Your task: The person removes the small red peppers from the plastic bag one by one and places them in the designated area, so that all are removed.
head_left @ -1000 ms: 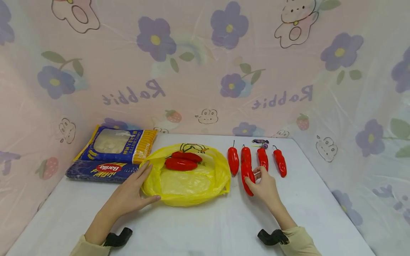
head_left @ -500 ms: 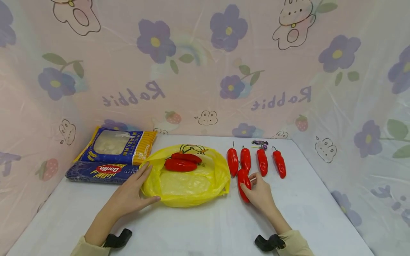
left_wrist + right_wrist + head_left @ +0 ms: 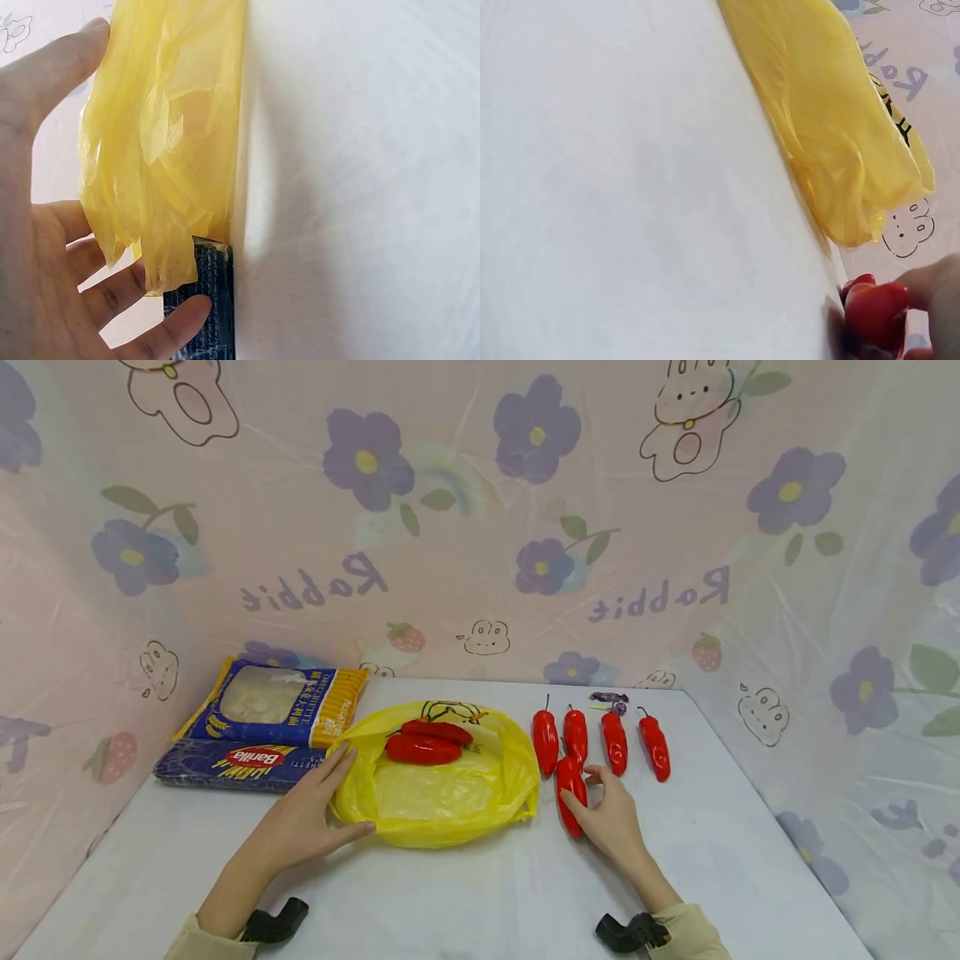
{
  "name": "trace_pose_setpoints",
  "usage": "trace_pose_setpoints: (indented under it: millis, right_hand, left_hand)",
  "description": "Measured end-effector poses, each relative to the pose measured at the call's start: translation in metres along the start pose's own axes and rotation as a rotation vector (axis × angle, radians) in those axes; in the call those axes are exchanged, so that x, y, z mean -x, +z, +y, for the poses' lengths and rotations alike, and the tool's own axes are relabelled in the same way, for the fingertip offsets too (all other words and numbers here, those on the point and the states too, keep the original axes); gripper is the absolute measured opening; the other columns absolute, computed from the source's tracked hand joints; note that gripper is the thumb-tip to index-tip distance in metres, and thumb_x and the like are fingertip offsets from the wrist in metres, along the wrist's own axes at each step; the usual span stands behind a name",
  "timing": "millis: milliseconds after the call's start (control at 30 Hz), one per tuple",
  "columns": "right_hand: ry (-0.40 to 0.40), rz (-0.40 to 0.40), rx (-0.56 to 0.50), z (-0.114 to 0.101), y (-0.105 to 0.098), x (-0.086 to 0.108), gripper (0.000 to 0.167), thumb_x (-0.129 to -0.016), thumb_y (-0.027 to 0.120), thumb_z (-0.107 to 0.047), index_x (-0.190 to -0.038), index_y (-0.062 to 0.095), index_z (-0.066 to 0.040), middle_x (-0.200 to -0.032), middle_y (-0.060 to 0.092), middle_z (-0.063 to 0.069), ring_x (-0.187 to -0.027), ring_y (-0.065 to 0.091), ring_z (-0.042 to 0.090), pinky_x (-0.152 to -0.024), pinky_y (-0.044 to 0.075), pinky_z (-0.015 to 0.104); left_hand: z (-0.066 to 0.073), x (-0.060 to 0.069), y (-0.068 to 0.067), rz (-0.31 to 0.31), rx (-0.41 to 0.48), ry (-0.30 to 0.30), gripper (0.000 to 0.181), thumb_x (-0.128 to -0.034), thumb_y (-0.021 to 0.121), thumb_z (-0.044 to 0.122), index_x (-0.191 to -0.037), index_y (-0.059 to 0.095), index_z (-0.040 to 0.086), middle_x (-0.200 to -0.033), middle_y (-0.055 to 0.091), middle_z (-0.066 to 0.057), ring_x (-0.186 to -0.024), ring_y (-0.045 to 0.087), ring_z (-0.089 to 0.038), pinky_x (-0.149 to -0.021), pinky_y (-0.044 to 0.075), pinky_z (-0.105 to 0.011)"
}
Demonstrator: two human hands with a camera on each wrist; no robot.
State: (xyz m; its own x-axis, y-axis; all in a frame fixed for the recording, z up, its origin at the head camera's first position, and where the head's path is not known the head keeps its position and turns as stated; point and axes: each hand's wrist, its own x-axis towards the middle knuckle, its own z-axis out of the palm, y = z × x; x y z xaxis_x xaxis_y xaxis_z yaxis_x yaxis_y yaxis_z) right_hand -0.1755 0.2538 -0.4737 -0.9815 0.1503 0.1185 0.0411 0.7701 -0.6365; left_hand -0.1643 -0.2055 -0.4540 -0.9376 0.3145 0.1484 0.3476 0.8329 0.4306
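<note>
A yellow plastic bag (image 3: 435, 806) lies mid-table with its mouth spread wide, and two red chili peppers (image 3: 423, 747) rest in it. My left hand (image 3: 303, 814) touches the bag's left rim with thumb and fingers spread apart, as the left wrist view also shows. To the right of the bag, my right hand (image 3: 611, 814) pinches another red chili pepper (image 3: 570, 793) between thumb and fingers, low at the table. Behind that pepper stands a row of several more chili peppers (image 3: 614, 743), their stems pointing away. In the right wrist view the pinched pepper (image 3: 876, 311) is partly cut off.
At the back left lie a blue and yellow orecchiette bag (image 3: 262, 693) and a dark blue spaghetti pack (image 3: 225, 768), next to the yellow bag. Small purple-wrapped sweets (image 3: 609, 697) lie behind the peppers. A printed curtain (image 3: 480, 527) encloses the white table (image 3: 465, 902).
My right hand has drawn its chili pepper toward me and slightly left, out from over another pepper in the row. The last half second shows little movement. My left hand stays at the bag.
</note>
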Motion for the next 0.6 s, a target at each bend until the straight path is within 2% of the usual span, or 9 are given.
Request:
trace_pose_setpoints:
  millis: [100, 200, 267, 333, 600]
  right_hand:
    - [-0.052, 0.044, -0.013, 0.0031, 0.0024, 0.0001, 0.065, -0.092, 0.083, -0.031, -0.145, 0.056, -0.006, -0.138, 0.064, 0.018, -0.113, 0.061, 0.03, -0.086, 0.064, 0.042]
    - [-0.101, 0.084, -0.037, 0.0059, 0.005, -0.0002, 0.065, -0.091, 0.084, -0.029, -0.147, 0.059, -0.008, -0.142, 0.064, 0.017, -0.09, 0.064, 0.024, -0.072, 0.062, 0.029]
    - [-0.128, 0.101, -0.053, 0.0072, 0.0064, -0.0004, 0.064, -0.091, 0.085, -0.028, -0.147, 0.061, -0.009, -0.144, 0.064, 0.017, -0.069, 0.059, 0.019, -0.059, 0.054, 0.022]
    - [-0.143, 0.106, -0.064, 0.0081, 0.0079, -0.0008, 0.063, -0.091, 0.084, -0.027, -0.148, 0.062, -0.01, -0.147, 0.063, 0.018, -0.054, 0.05, 0.014, -0.051, 0.048, 0.019]
    - [-0.147, 0.1, -0.09, 0.0086, 0.0104, 0.0002, 0.062, -0.095, 0.081, -0.028, -0.15, 0.061, -0.005, -0.15, 0.061, 0.02, -0.044, 0.042, 0.008, -0.048, 0.043, 0.019]
  left_hand:
    - [0.0, 0.0001, 0.0001, 0.001, 0.0, 0.0, 0.117, -0.0829, 0.072, 0.079, -0.165, 0.035, 0.004, -0.174, 0.026, -0.018, -0.151, 0.037, -0.052, -0.115, 0.04, -0.072]
    - [0.0003, 0.0001, 0.0002, 0.001, -0.001, -0.001, 0.117, -0.0829, 0.072, 0.079, -0.165, 0.035, 0.004, -0.174, 0.026, -0.018, -0.151, 0.037, -0.052, -0.115, 0.039, -0.072]
    - [0.0004, 0.0001, 0.0004, 0.002, -0.001, -0.002, 0.117, -0.083, 0.072, 0.079, -0.165, 0.035, 0.004, -0.174, 0.026, -0.018, -0.151, 0.037, -0.052, -0.116, 0.039, -0.072]
    - [0.0005, 0.0001, 0.0004, 0.003, -0.001, -0.002, 0.117, -0.0829, 0.072, 0.078, -0.165, 0.035, 0.004, -0.174, 0.026, -0.018, -0.151, 0.037, -0.052, -0.116, 0.039, -0.072]
    - [0.0011, 0.0002, 0.0001, 0.002, 0.0, -0.002, 0.116, -0.0828, 0.074, 0.077, -0.165, 0.036, 0.003, -0.174, 0.027, -0.019, -0.15, 0.038, -0.052, -0.116, 0.039, -0.071]
